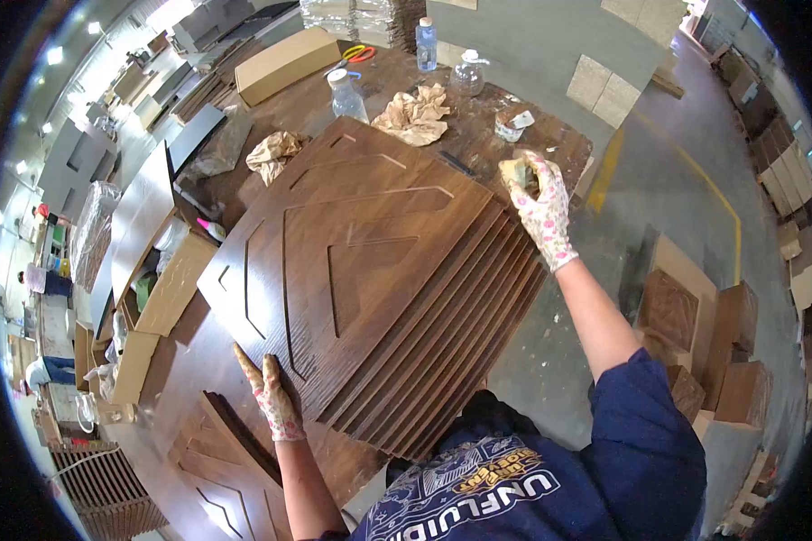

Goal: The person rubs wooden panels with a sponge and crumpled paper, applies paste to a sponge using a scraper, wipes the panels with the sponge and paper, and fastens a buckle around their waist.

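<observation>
A stack of dark brown wooden panels (pixel 442 334) fills the middle of the head view. The top panel (pixel 379 212) has angular grooves cut into its face. My left hand (pixel 276 406), in a flowered glove with stained fingertips, lies with fingers stretched out at the near left edge of the top panel. Past the stack's right corner, my right hand (pixel 543 203) is raised in a matching glove, its fingers closed round a small yellowish-green wad (pixel 527 183). What kind of thing the wad is, I cannot tell. Near that hand stands a small white tub (pixel 512 124) with dark smears.
Behind the stack are crumpled brown paper (pixel 412 115), plastic bottles (pixel 427 45), orange-handled scissors (pixel 357 54) and a long cardboard box (pixel 286 66). More grooved panels (pixel 216 451) lie at lower left, beside an open carton (pixel 176 284). Cardboard-wrapped pieces (pixel 740 361) stand on the floor at right.
</observation>
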### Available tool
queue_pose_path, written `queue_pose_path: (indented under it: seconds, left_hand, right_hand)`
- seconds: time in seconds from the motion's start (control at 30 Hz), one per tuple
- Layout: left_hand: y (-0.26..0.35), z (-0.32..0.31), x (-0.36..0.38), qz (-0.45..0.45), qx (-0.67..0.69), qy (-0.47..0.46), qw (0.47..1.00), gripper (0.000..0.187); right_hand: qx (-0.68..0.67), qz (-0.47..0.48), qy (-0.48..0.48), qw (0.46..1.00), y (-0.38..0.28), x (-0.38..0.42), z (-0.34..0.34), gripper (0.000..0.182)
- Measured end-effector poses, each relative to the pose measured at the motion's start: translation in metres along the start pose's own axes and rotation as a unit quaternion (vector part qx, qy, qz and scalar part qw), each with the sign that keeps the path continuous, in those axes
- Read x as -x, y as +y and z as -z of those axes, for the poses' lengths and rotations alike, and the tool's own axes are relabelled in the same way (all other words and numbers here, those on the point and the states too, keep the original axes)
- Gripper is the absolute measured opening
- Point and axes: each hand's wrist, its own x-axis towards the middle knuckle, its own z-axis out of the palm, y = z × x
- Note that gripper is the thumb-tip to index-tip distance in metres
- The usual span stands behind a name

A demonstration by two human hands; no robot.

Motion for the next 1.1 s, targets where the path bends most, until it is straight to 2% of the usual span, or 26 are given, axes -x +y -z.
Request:
queue_pose_path:
  seconds: [0.07,0.1,0.17,0.2,0.23,0.27,0.3,0.37,0.43,0.47,0.5,0.57,0.63,0.67,0.7,0.73,0.77,0.83,0.87,0.9,0.97,1.03,1.07,1.1]
  left_hand:
    - [0.024,0.016,0.004,0.01,-0.066,0.012,0.998,0.068]
    - [-0.024,-0.04,0.011,0.055,0.011,0.026,0.998,0.067]
    - [-0.008,-0.03,0.009,0.02,0.015,0.026,0.999,0.067]
    - [-0.001,-0.015,0.007,0.01,-0.011,0.023,1.0,0.066]
    - [-0.006,-0.009,0.007,-0.007,-0.005,-0.002,1.0,0.066]
    - [-0.01,-0.004,0.005,0.005,-0.006,-0.004,1.0,0.07]
    - [-0.012,0.0,0.002,0.017,-0.006,-0.008,1.0,0.075]
    - [-0.015,-0.001,0.0,-0.006,-0.023,-0.012,1.0,0.075]
    - [-0.027,0.005,-0.007,-0.009,-0.038,-0.003,0.999,0.075]
    - [-0.02,0.002,-0.002,-0.022,-0.022,-0.028,0.999,0.076]
    - [-0.029,0.009,-0.009,-0.025,-0.098,-0.026,0.995,0.077]
    - [-0.027,0.006,-0.008,0.0,-0.05,-0.035,0.998,0.078]
    - [-0.03,0.008,-0.011,-0.035,-0.113,-0.031,0.993,0.079]
    - [-0.03,0.009,-0.011,-0.028,-0.14,-0.025,0.989,0.079]
    - [-0.028,0.008,-0.01,-0.026,-0.129,-0.028,0.991,0.078]
    - [-0.027,0.006,-0.009,-0.025,-0.117,-0.033,0.992,0.078]
    - [-0.026,0.005,-0.009,-0.023,-0.106,-0.038,0.993,0.078]
    - [-0.021,0.002,-0.006,-0.042,-0.14,-0.032,0.989,0.079]
    - [-0.016,-0.001,-0.004,-0.045,-0.158,-0.03,0.986,0.079]
    - [-0.012,-0.002,-0.002,-0.048,-0.175,-0.026,0.983,0.079]
    - [-0.022,0.004,-0.008,-0.041,-0.167,-0.028,0.985,0.079]
    - [-0.018,0.002,-0.008,-0.036,-0.137,-0.048,0.989,0.078]
    - [-0.011,0.0,-0.004,-0.05,-0.224,-0.033,0.973,0.078]
    - [-0.014,0.0,-0.005,-0.054,-0.216,-0.031,0.974,0.078]
  right_hand:
    - [-0.053,0.024,0.022,0.998,-0.029,0.048,-0.008,0.054]
    - [-0.008,0.117,0.033,0.993,-0.009,0.025,0.007,0.055]
    - [-0.054,0.09,0.025,0.994,-0.065,0.086,-0.01,0.055]
    - [-0.04,0.162,0.019,0.986,-0.089,0.115,-0.017,0.048]
    - [-0.055,0.207,-0.076,0.974,-0.123,0.13,-0.004,0.043]
    - [-0.067,0.213,-0.154,0.962,-0.141,0.162,-0.004,0.04]
    - [-0.187,0.226,-0.242,0.925,-0.162,0.186,-0.007,0.044]
    - [-0.227,0.311,-0.3,0.873,-0.181,0.234,-0.006,0.049]
    - [-0.214,0.271,-0.268,0.899,-0.179,0.228,-0.012,0.047]
    - [-0.222,0.27,-0.243,0.905,-0.183,0.191,-0.005,0.045]
    - [-0.14,0.195,-0.09,0.967,-0.175,0.193,-0.011,0.042]
    - [-0.084,0.137,-0.017,0.987,-0.171,0.192,-0.023,0.037]
    - [-0.099,0.211,-0.073,0.97,-0.199,0.21,-0.027,0.035]
    - [-0.131,0.24,-0.186,0.944,-0.222,0.222,-0.018,0.03]
    - [-0.273,0.141,-0.381,0.872,-0.236,0.239,-0.021,0.029]
    - [-0.196,0.266,-0.255,0.909,-0.242,0.28,-0.024,0.031]
    - [-0.209,0.368,-0.274,0.864,-0.246,0.293,-0.025,0.03]
    - [-0.238,0.336,-0.306,0.858,-0.236,0.291,-0.025,0.036]
    - [-0.299,0.22,-0.272,0.888,-0.231,0.279,-0.019,0.045]
    - [-0.21,0.272,-0.169,0.924,-0.242,0.245,-0.006,0.053]
    - [-0.1,0.145,0.006,0.984,-0.218,0.247,-0.02,0.027]
    - [-0.093,0.292,-0.157,0.939,-0.227,0.257,-0.01,0.031]
    - [-0.121,0.242,-0.252,0.929,-0.245,0.274,0.003,0.031]
    - [-0.184,0.263,-0.332,0.887,-0.221,0.318,-0.02,0.034]
